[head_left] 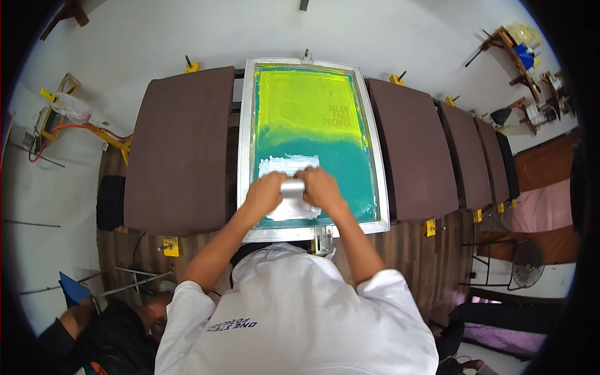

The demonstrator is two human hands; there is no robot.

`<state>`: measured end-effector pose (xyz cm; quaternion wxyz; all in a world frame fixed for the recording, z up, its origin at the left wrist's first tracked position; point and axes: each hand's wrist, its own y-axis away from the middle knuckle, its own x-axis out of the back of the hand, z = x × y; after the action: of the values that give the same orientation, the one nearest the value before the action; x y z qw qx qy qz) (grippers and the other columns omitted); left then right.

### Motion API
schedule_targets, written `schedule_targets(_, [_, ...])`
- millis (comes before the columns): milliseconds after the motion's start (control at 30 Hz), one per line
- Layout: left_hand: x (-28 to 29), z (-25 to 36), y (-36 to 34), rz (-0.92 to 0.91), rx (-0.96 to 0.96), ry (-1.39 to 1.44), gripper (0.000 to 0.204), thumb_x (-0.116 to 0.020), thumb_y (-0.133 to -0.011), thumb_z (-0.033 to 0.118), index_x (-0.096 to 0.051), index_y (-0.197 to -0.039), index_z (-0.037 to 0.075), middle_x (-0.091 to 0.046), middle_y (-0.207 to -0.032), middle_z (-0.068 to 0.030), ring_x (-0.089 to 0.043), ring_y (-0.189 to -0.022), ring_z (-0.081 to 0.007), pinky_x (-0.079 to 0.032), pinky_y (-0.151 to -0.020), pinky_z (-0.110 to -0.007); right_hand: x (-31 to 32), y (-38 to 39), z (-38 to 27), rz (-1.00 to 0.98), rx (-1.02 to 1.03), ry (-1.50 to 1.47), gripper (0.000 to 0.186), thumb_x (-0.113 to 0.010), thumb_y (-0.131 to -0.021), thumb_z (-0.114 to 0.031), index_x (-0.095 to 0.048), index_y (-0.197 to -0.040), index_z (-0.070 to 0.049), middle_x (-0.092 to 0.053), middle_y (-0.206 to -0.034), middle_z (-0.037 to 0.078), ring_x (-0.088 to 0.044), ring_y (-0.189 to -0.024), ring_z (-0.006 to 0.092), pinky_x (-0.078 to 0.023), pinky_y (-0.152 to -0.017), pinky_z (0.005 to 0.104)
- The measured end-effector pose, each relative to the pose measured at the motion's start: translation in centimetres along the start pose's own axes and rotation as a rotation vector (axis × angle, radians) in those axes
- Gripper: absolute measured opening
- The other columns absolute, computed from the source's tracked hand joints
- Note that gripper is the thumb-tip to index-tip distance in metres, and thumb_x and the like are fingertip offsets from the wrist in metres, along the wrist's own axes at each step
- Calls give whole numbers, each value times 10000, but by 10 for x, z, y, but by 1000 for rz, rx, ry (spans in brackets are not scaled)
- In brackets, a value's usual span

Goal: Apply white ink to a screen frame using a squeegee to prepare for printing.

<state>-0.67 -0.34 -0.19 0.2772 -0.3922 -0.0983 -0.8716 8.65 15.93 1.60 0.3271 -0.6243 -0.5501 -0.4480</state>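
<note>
A screen-printing screen (384,187) with a pale metal frame lies in front of me. Its mesh is yellow-green at the far end and teal at the near end, with lettering at the upper right. My left hand (265,192) and my right hand (320,187) are both closed around a squeegee (292,186) with a silvery handle, low on the mesh. White ink (289,164) spreads in a patch beyond and beneath my hands. The squeegee's lower edge is hidden. A metal clamp (322,240) sits at the frame's near edge.
Brown covered boards flank the screen, one on the left (181,150) and several on the right (412,147). Yellow brackets (171,246) stick out at their ends. Another person (112,337) is at the lower left. A fan (528,264) stands at right.
</note>
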Motion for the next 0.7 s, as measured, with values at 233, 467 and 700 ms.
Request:
schedule_targets(233, [3, -17, -44, -78, 57, -41, 363, -586, -731, -83, -706, -1048, 47, -692, -945, -243, -653, -924, -440, -530, -819, -485, -7, -55, 28, -174, -86, -113, 364, -660, -622, -53, -739, -977, -73, -706, -931, 193, -666, -902, 394, -553, -801, 450])
schedule_targets(467, [-2, 5, -11, -117, 136, -50, 448, -611, -746, -94, -681, -1144, 100, -700, -937, -250, -672, -896, -446, -543, -823, -524, -23, -10, 13, -18, -99, -114, 410, -723, -614, -19, -734, -1018, -86, -695, -1020, 150, -631, -961, 374, -548, -873, 437])
schedule_targets(700, [-15, 21, 39, -61, 91, 16, 405, -586, -727, -123, -653, -1095, 34, -687, -1090, -183, -666, -919, -419, -535, -809, -502, -22, 44, -13, -30, -111, -146, 470, -750, -599, -3, -706, -1064, -57, -661, -1050, 128, -601, -1010, 348, -549, -868, 429])
